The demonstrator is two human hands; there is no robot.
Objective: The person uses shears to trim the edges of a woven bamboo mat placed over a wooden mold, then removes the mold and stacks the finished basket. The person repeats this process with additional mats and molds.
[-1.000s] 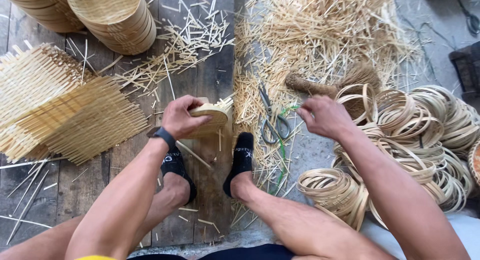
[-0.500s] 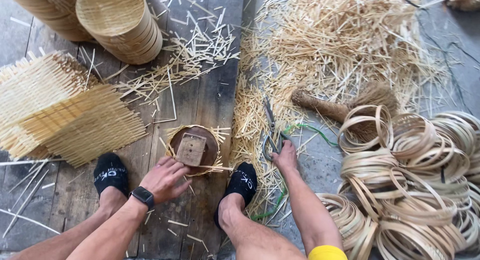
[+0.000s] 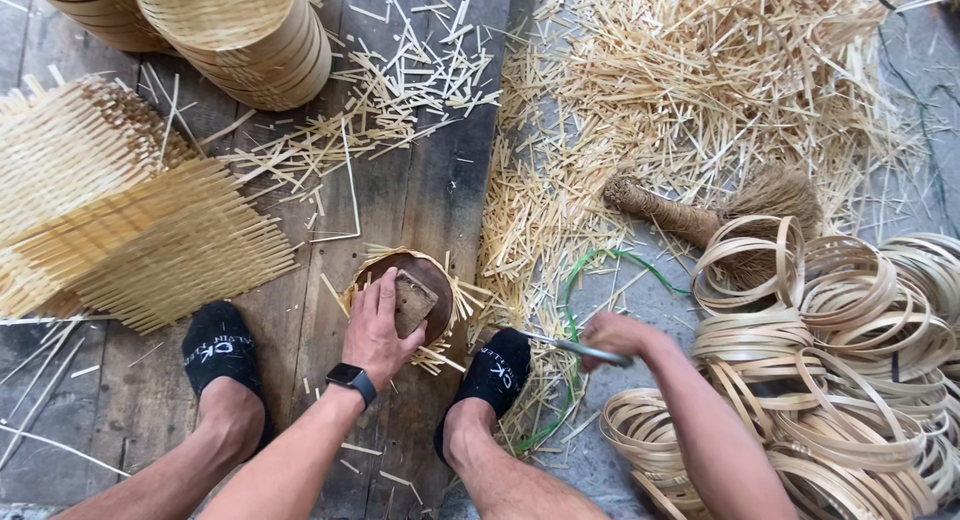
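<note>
- I see the left hand (image 3: pixel 382 325) nearest, palm down with fingers (image 3: pixel 372 292) spread flat over a small wooden block (image 3: pixel 412 302); a dark wristwatch (image 3: pixel 352 378) sits on that wrist
- The block rests on a round woven basket base (image 3: pixel 432 280), its loose strip ends sticking out around the rim; the base lies on the plank floor (image 3: pixel 420 190) between my two feet in black socks (image 3: pixel 218 346)
- The right hand (image 3: pixel 612 338) is closed in a fist around the handle of metal shears (image 3: pixel 560 345); the blades point left toward the right foot; I cannot tell whether the blades are open
- Just right of that hand, a heap of coiled bamboo hoops (image 3: pixel 850 350) covers the floor
- A green cord (image 3: pixel 600 260) loops across the floor above the right hand
- Farther out, a hand broom (image 3: pixel 700 215) lies among pale bamboo trimmings (image 3: pixel 700 90)
- At left, flat woven mats (image 3: pixel 120 220) lie overlapped
- Farthest, at top left, a stack of finished round baskets (image 3: pixel 240 30) stands
</note>
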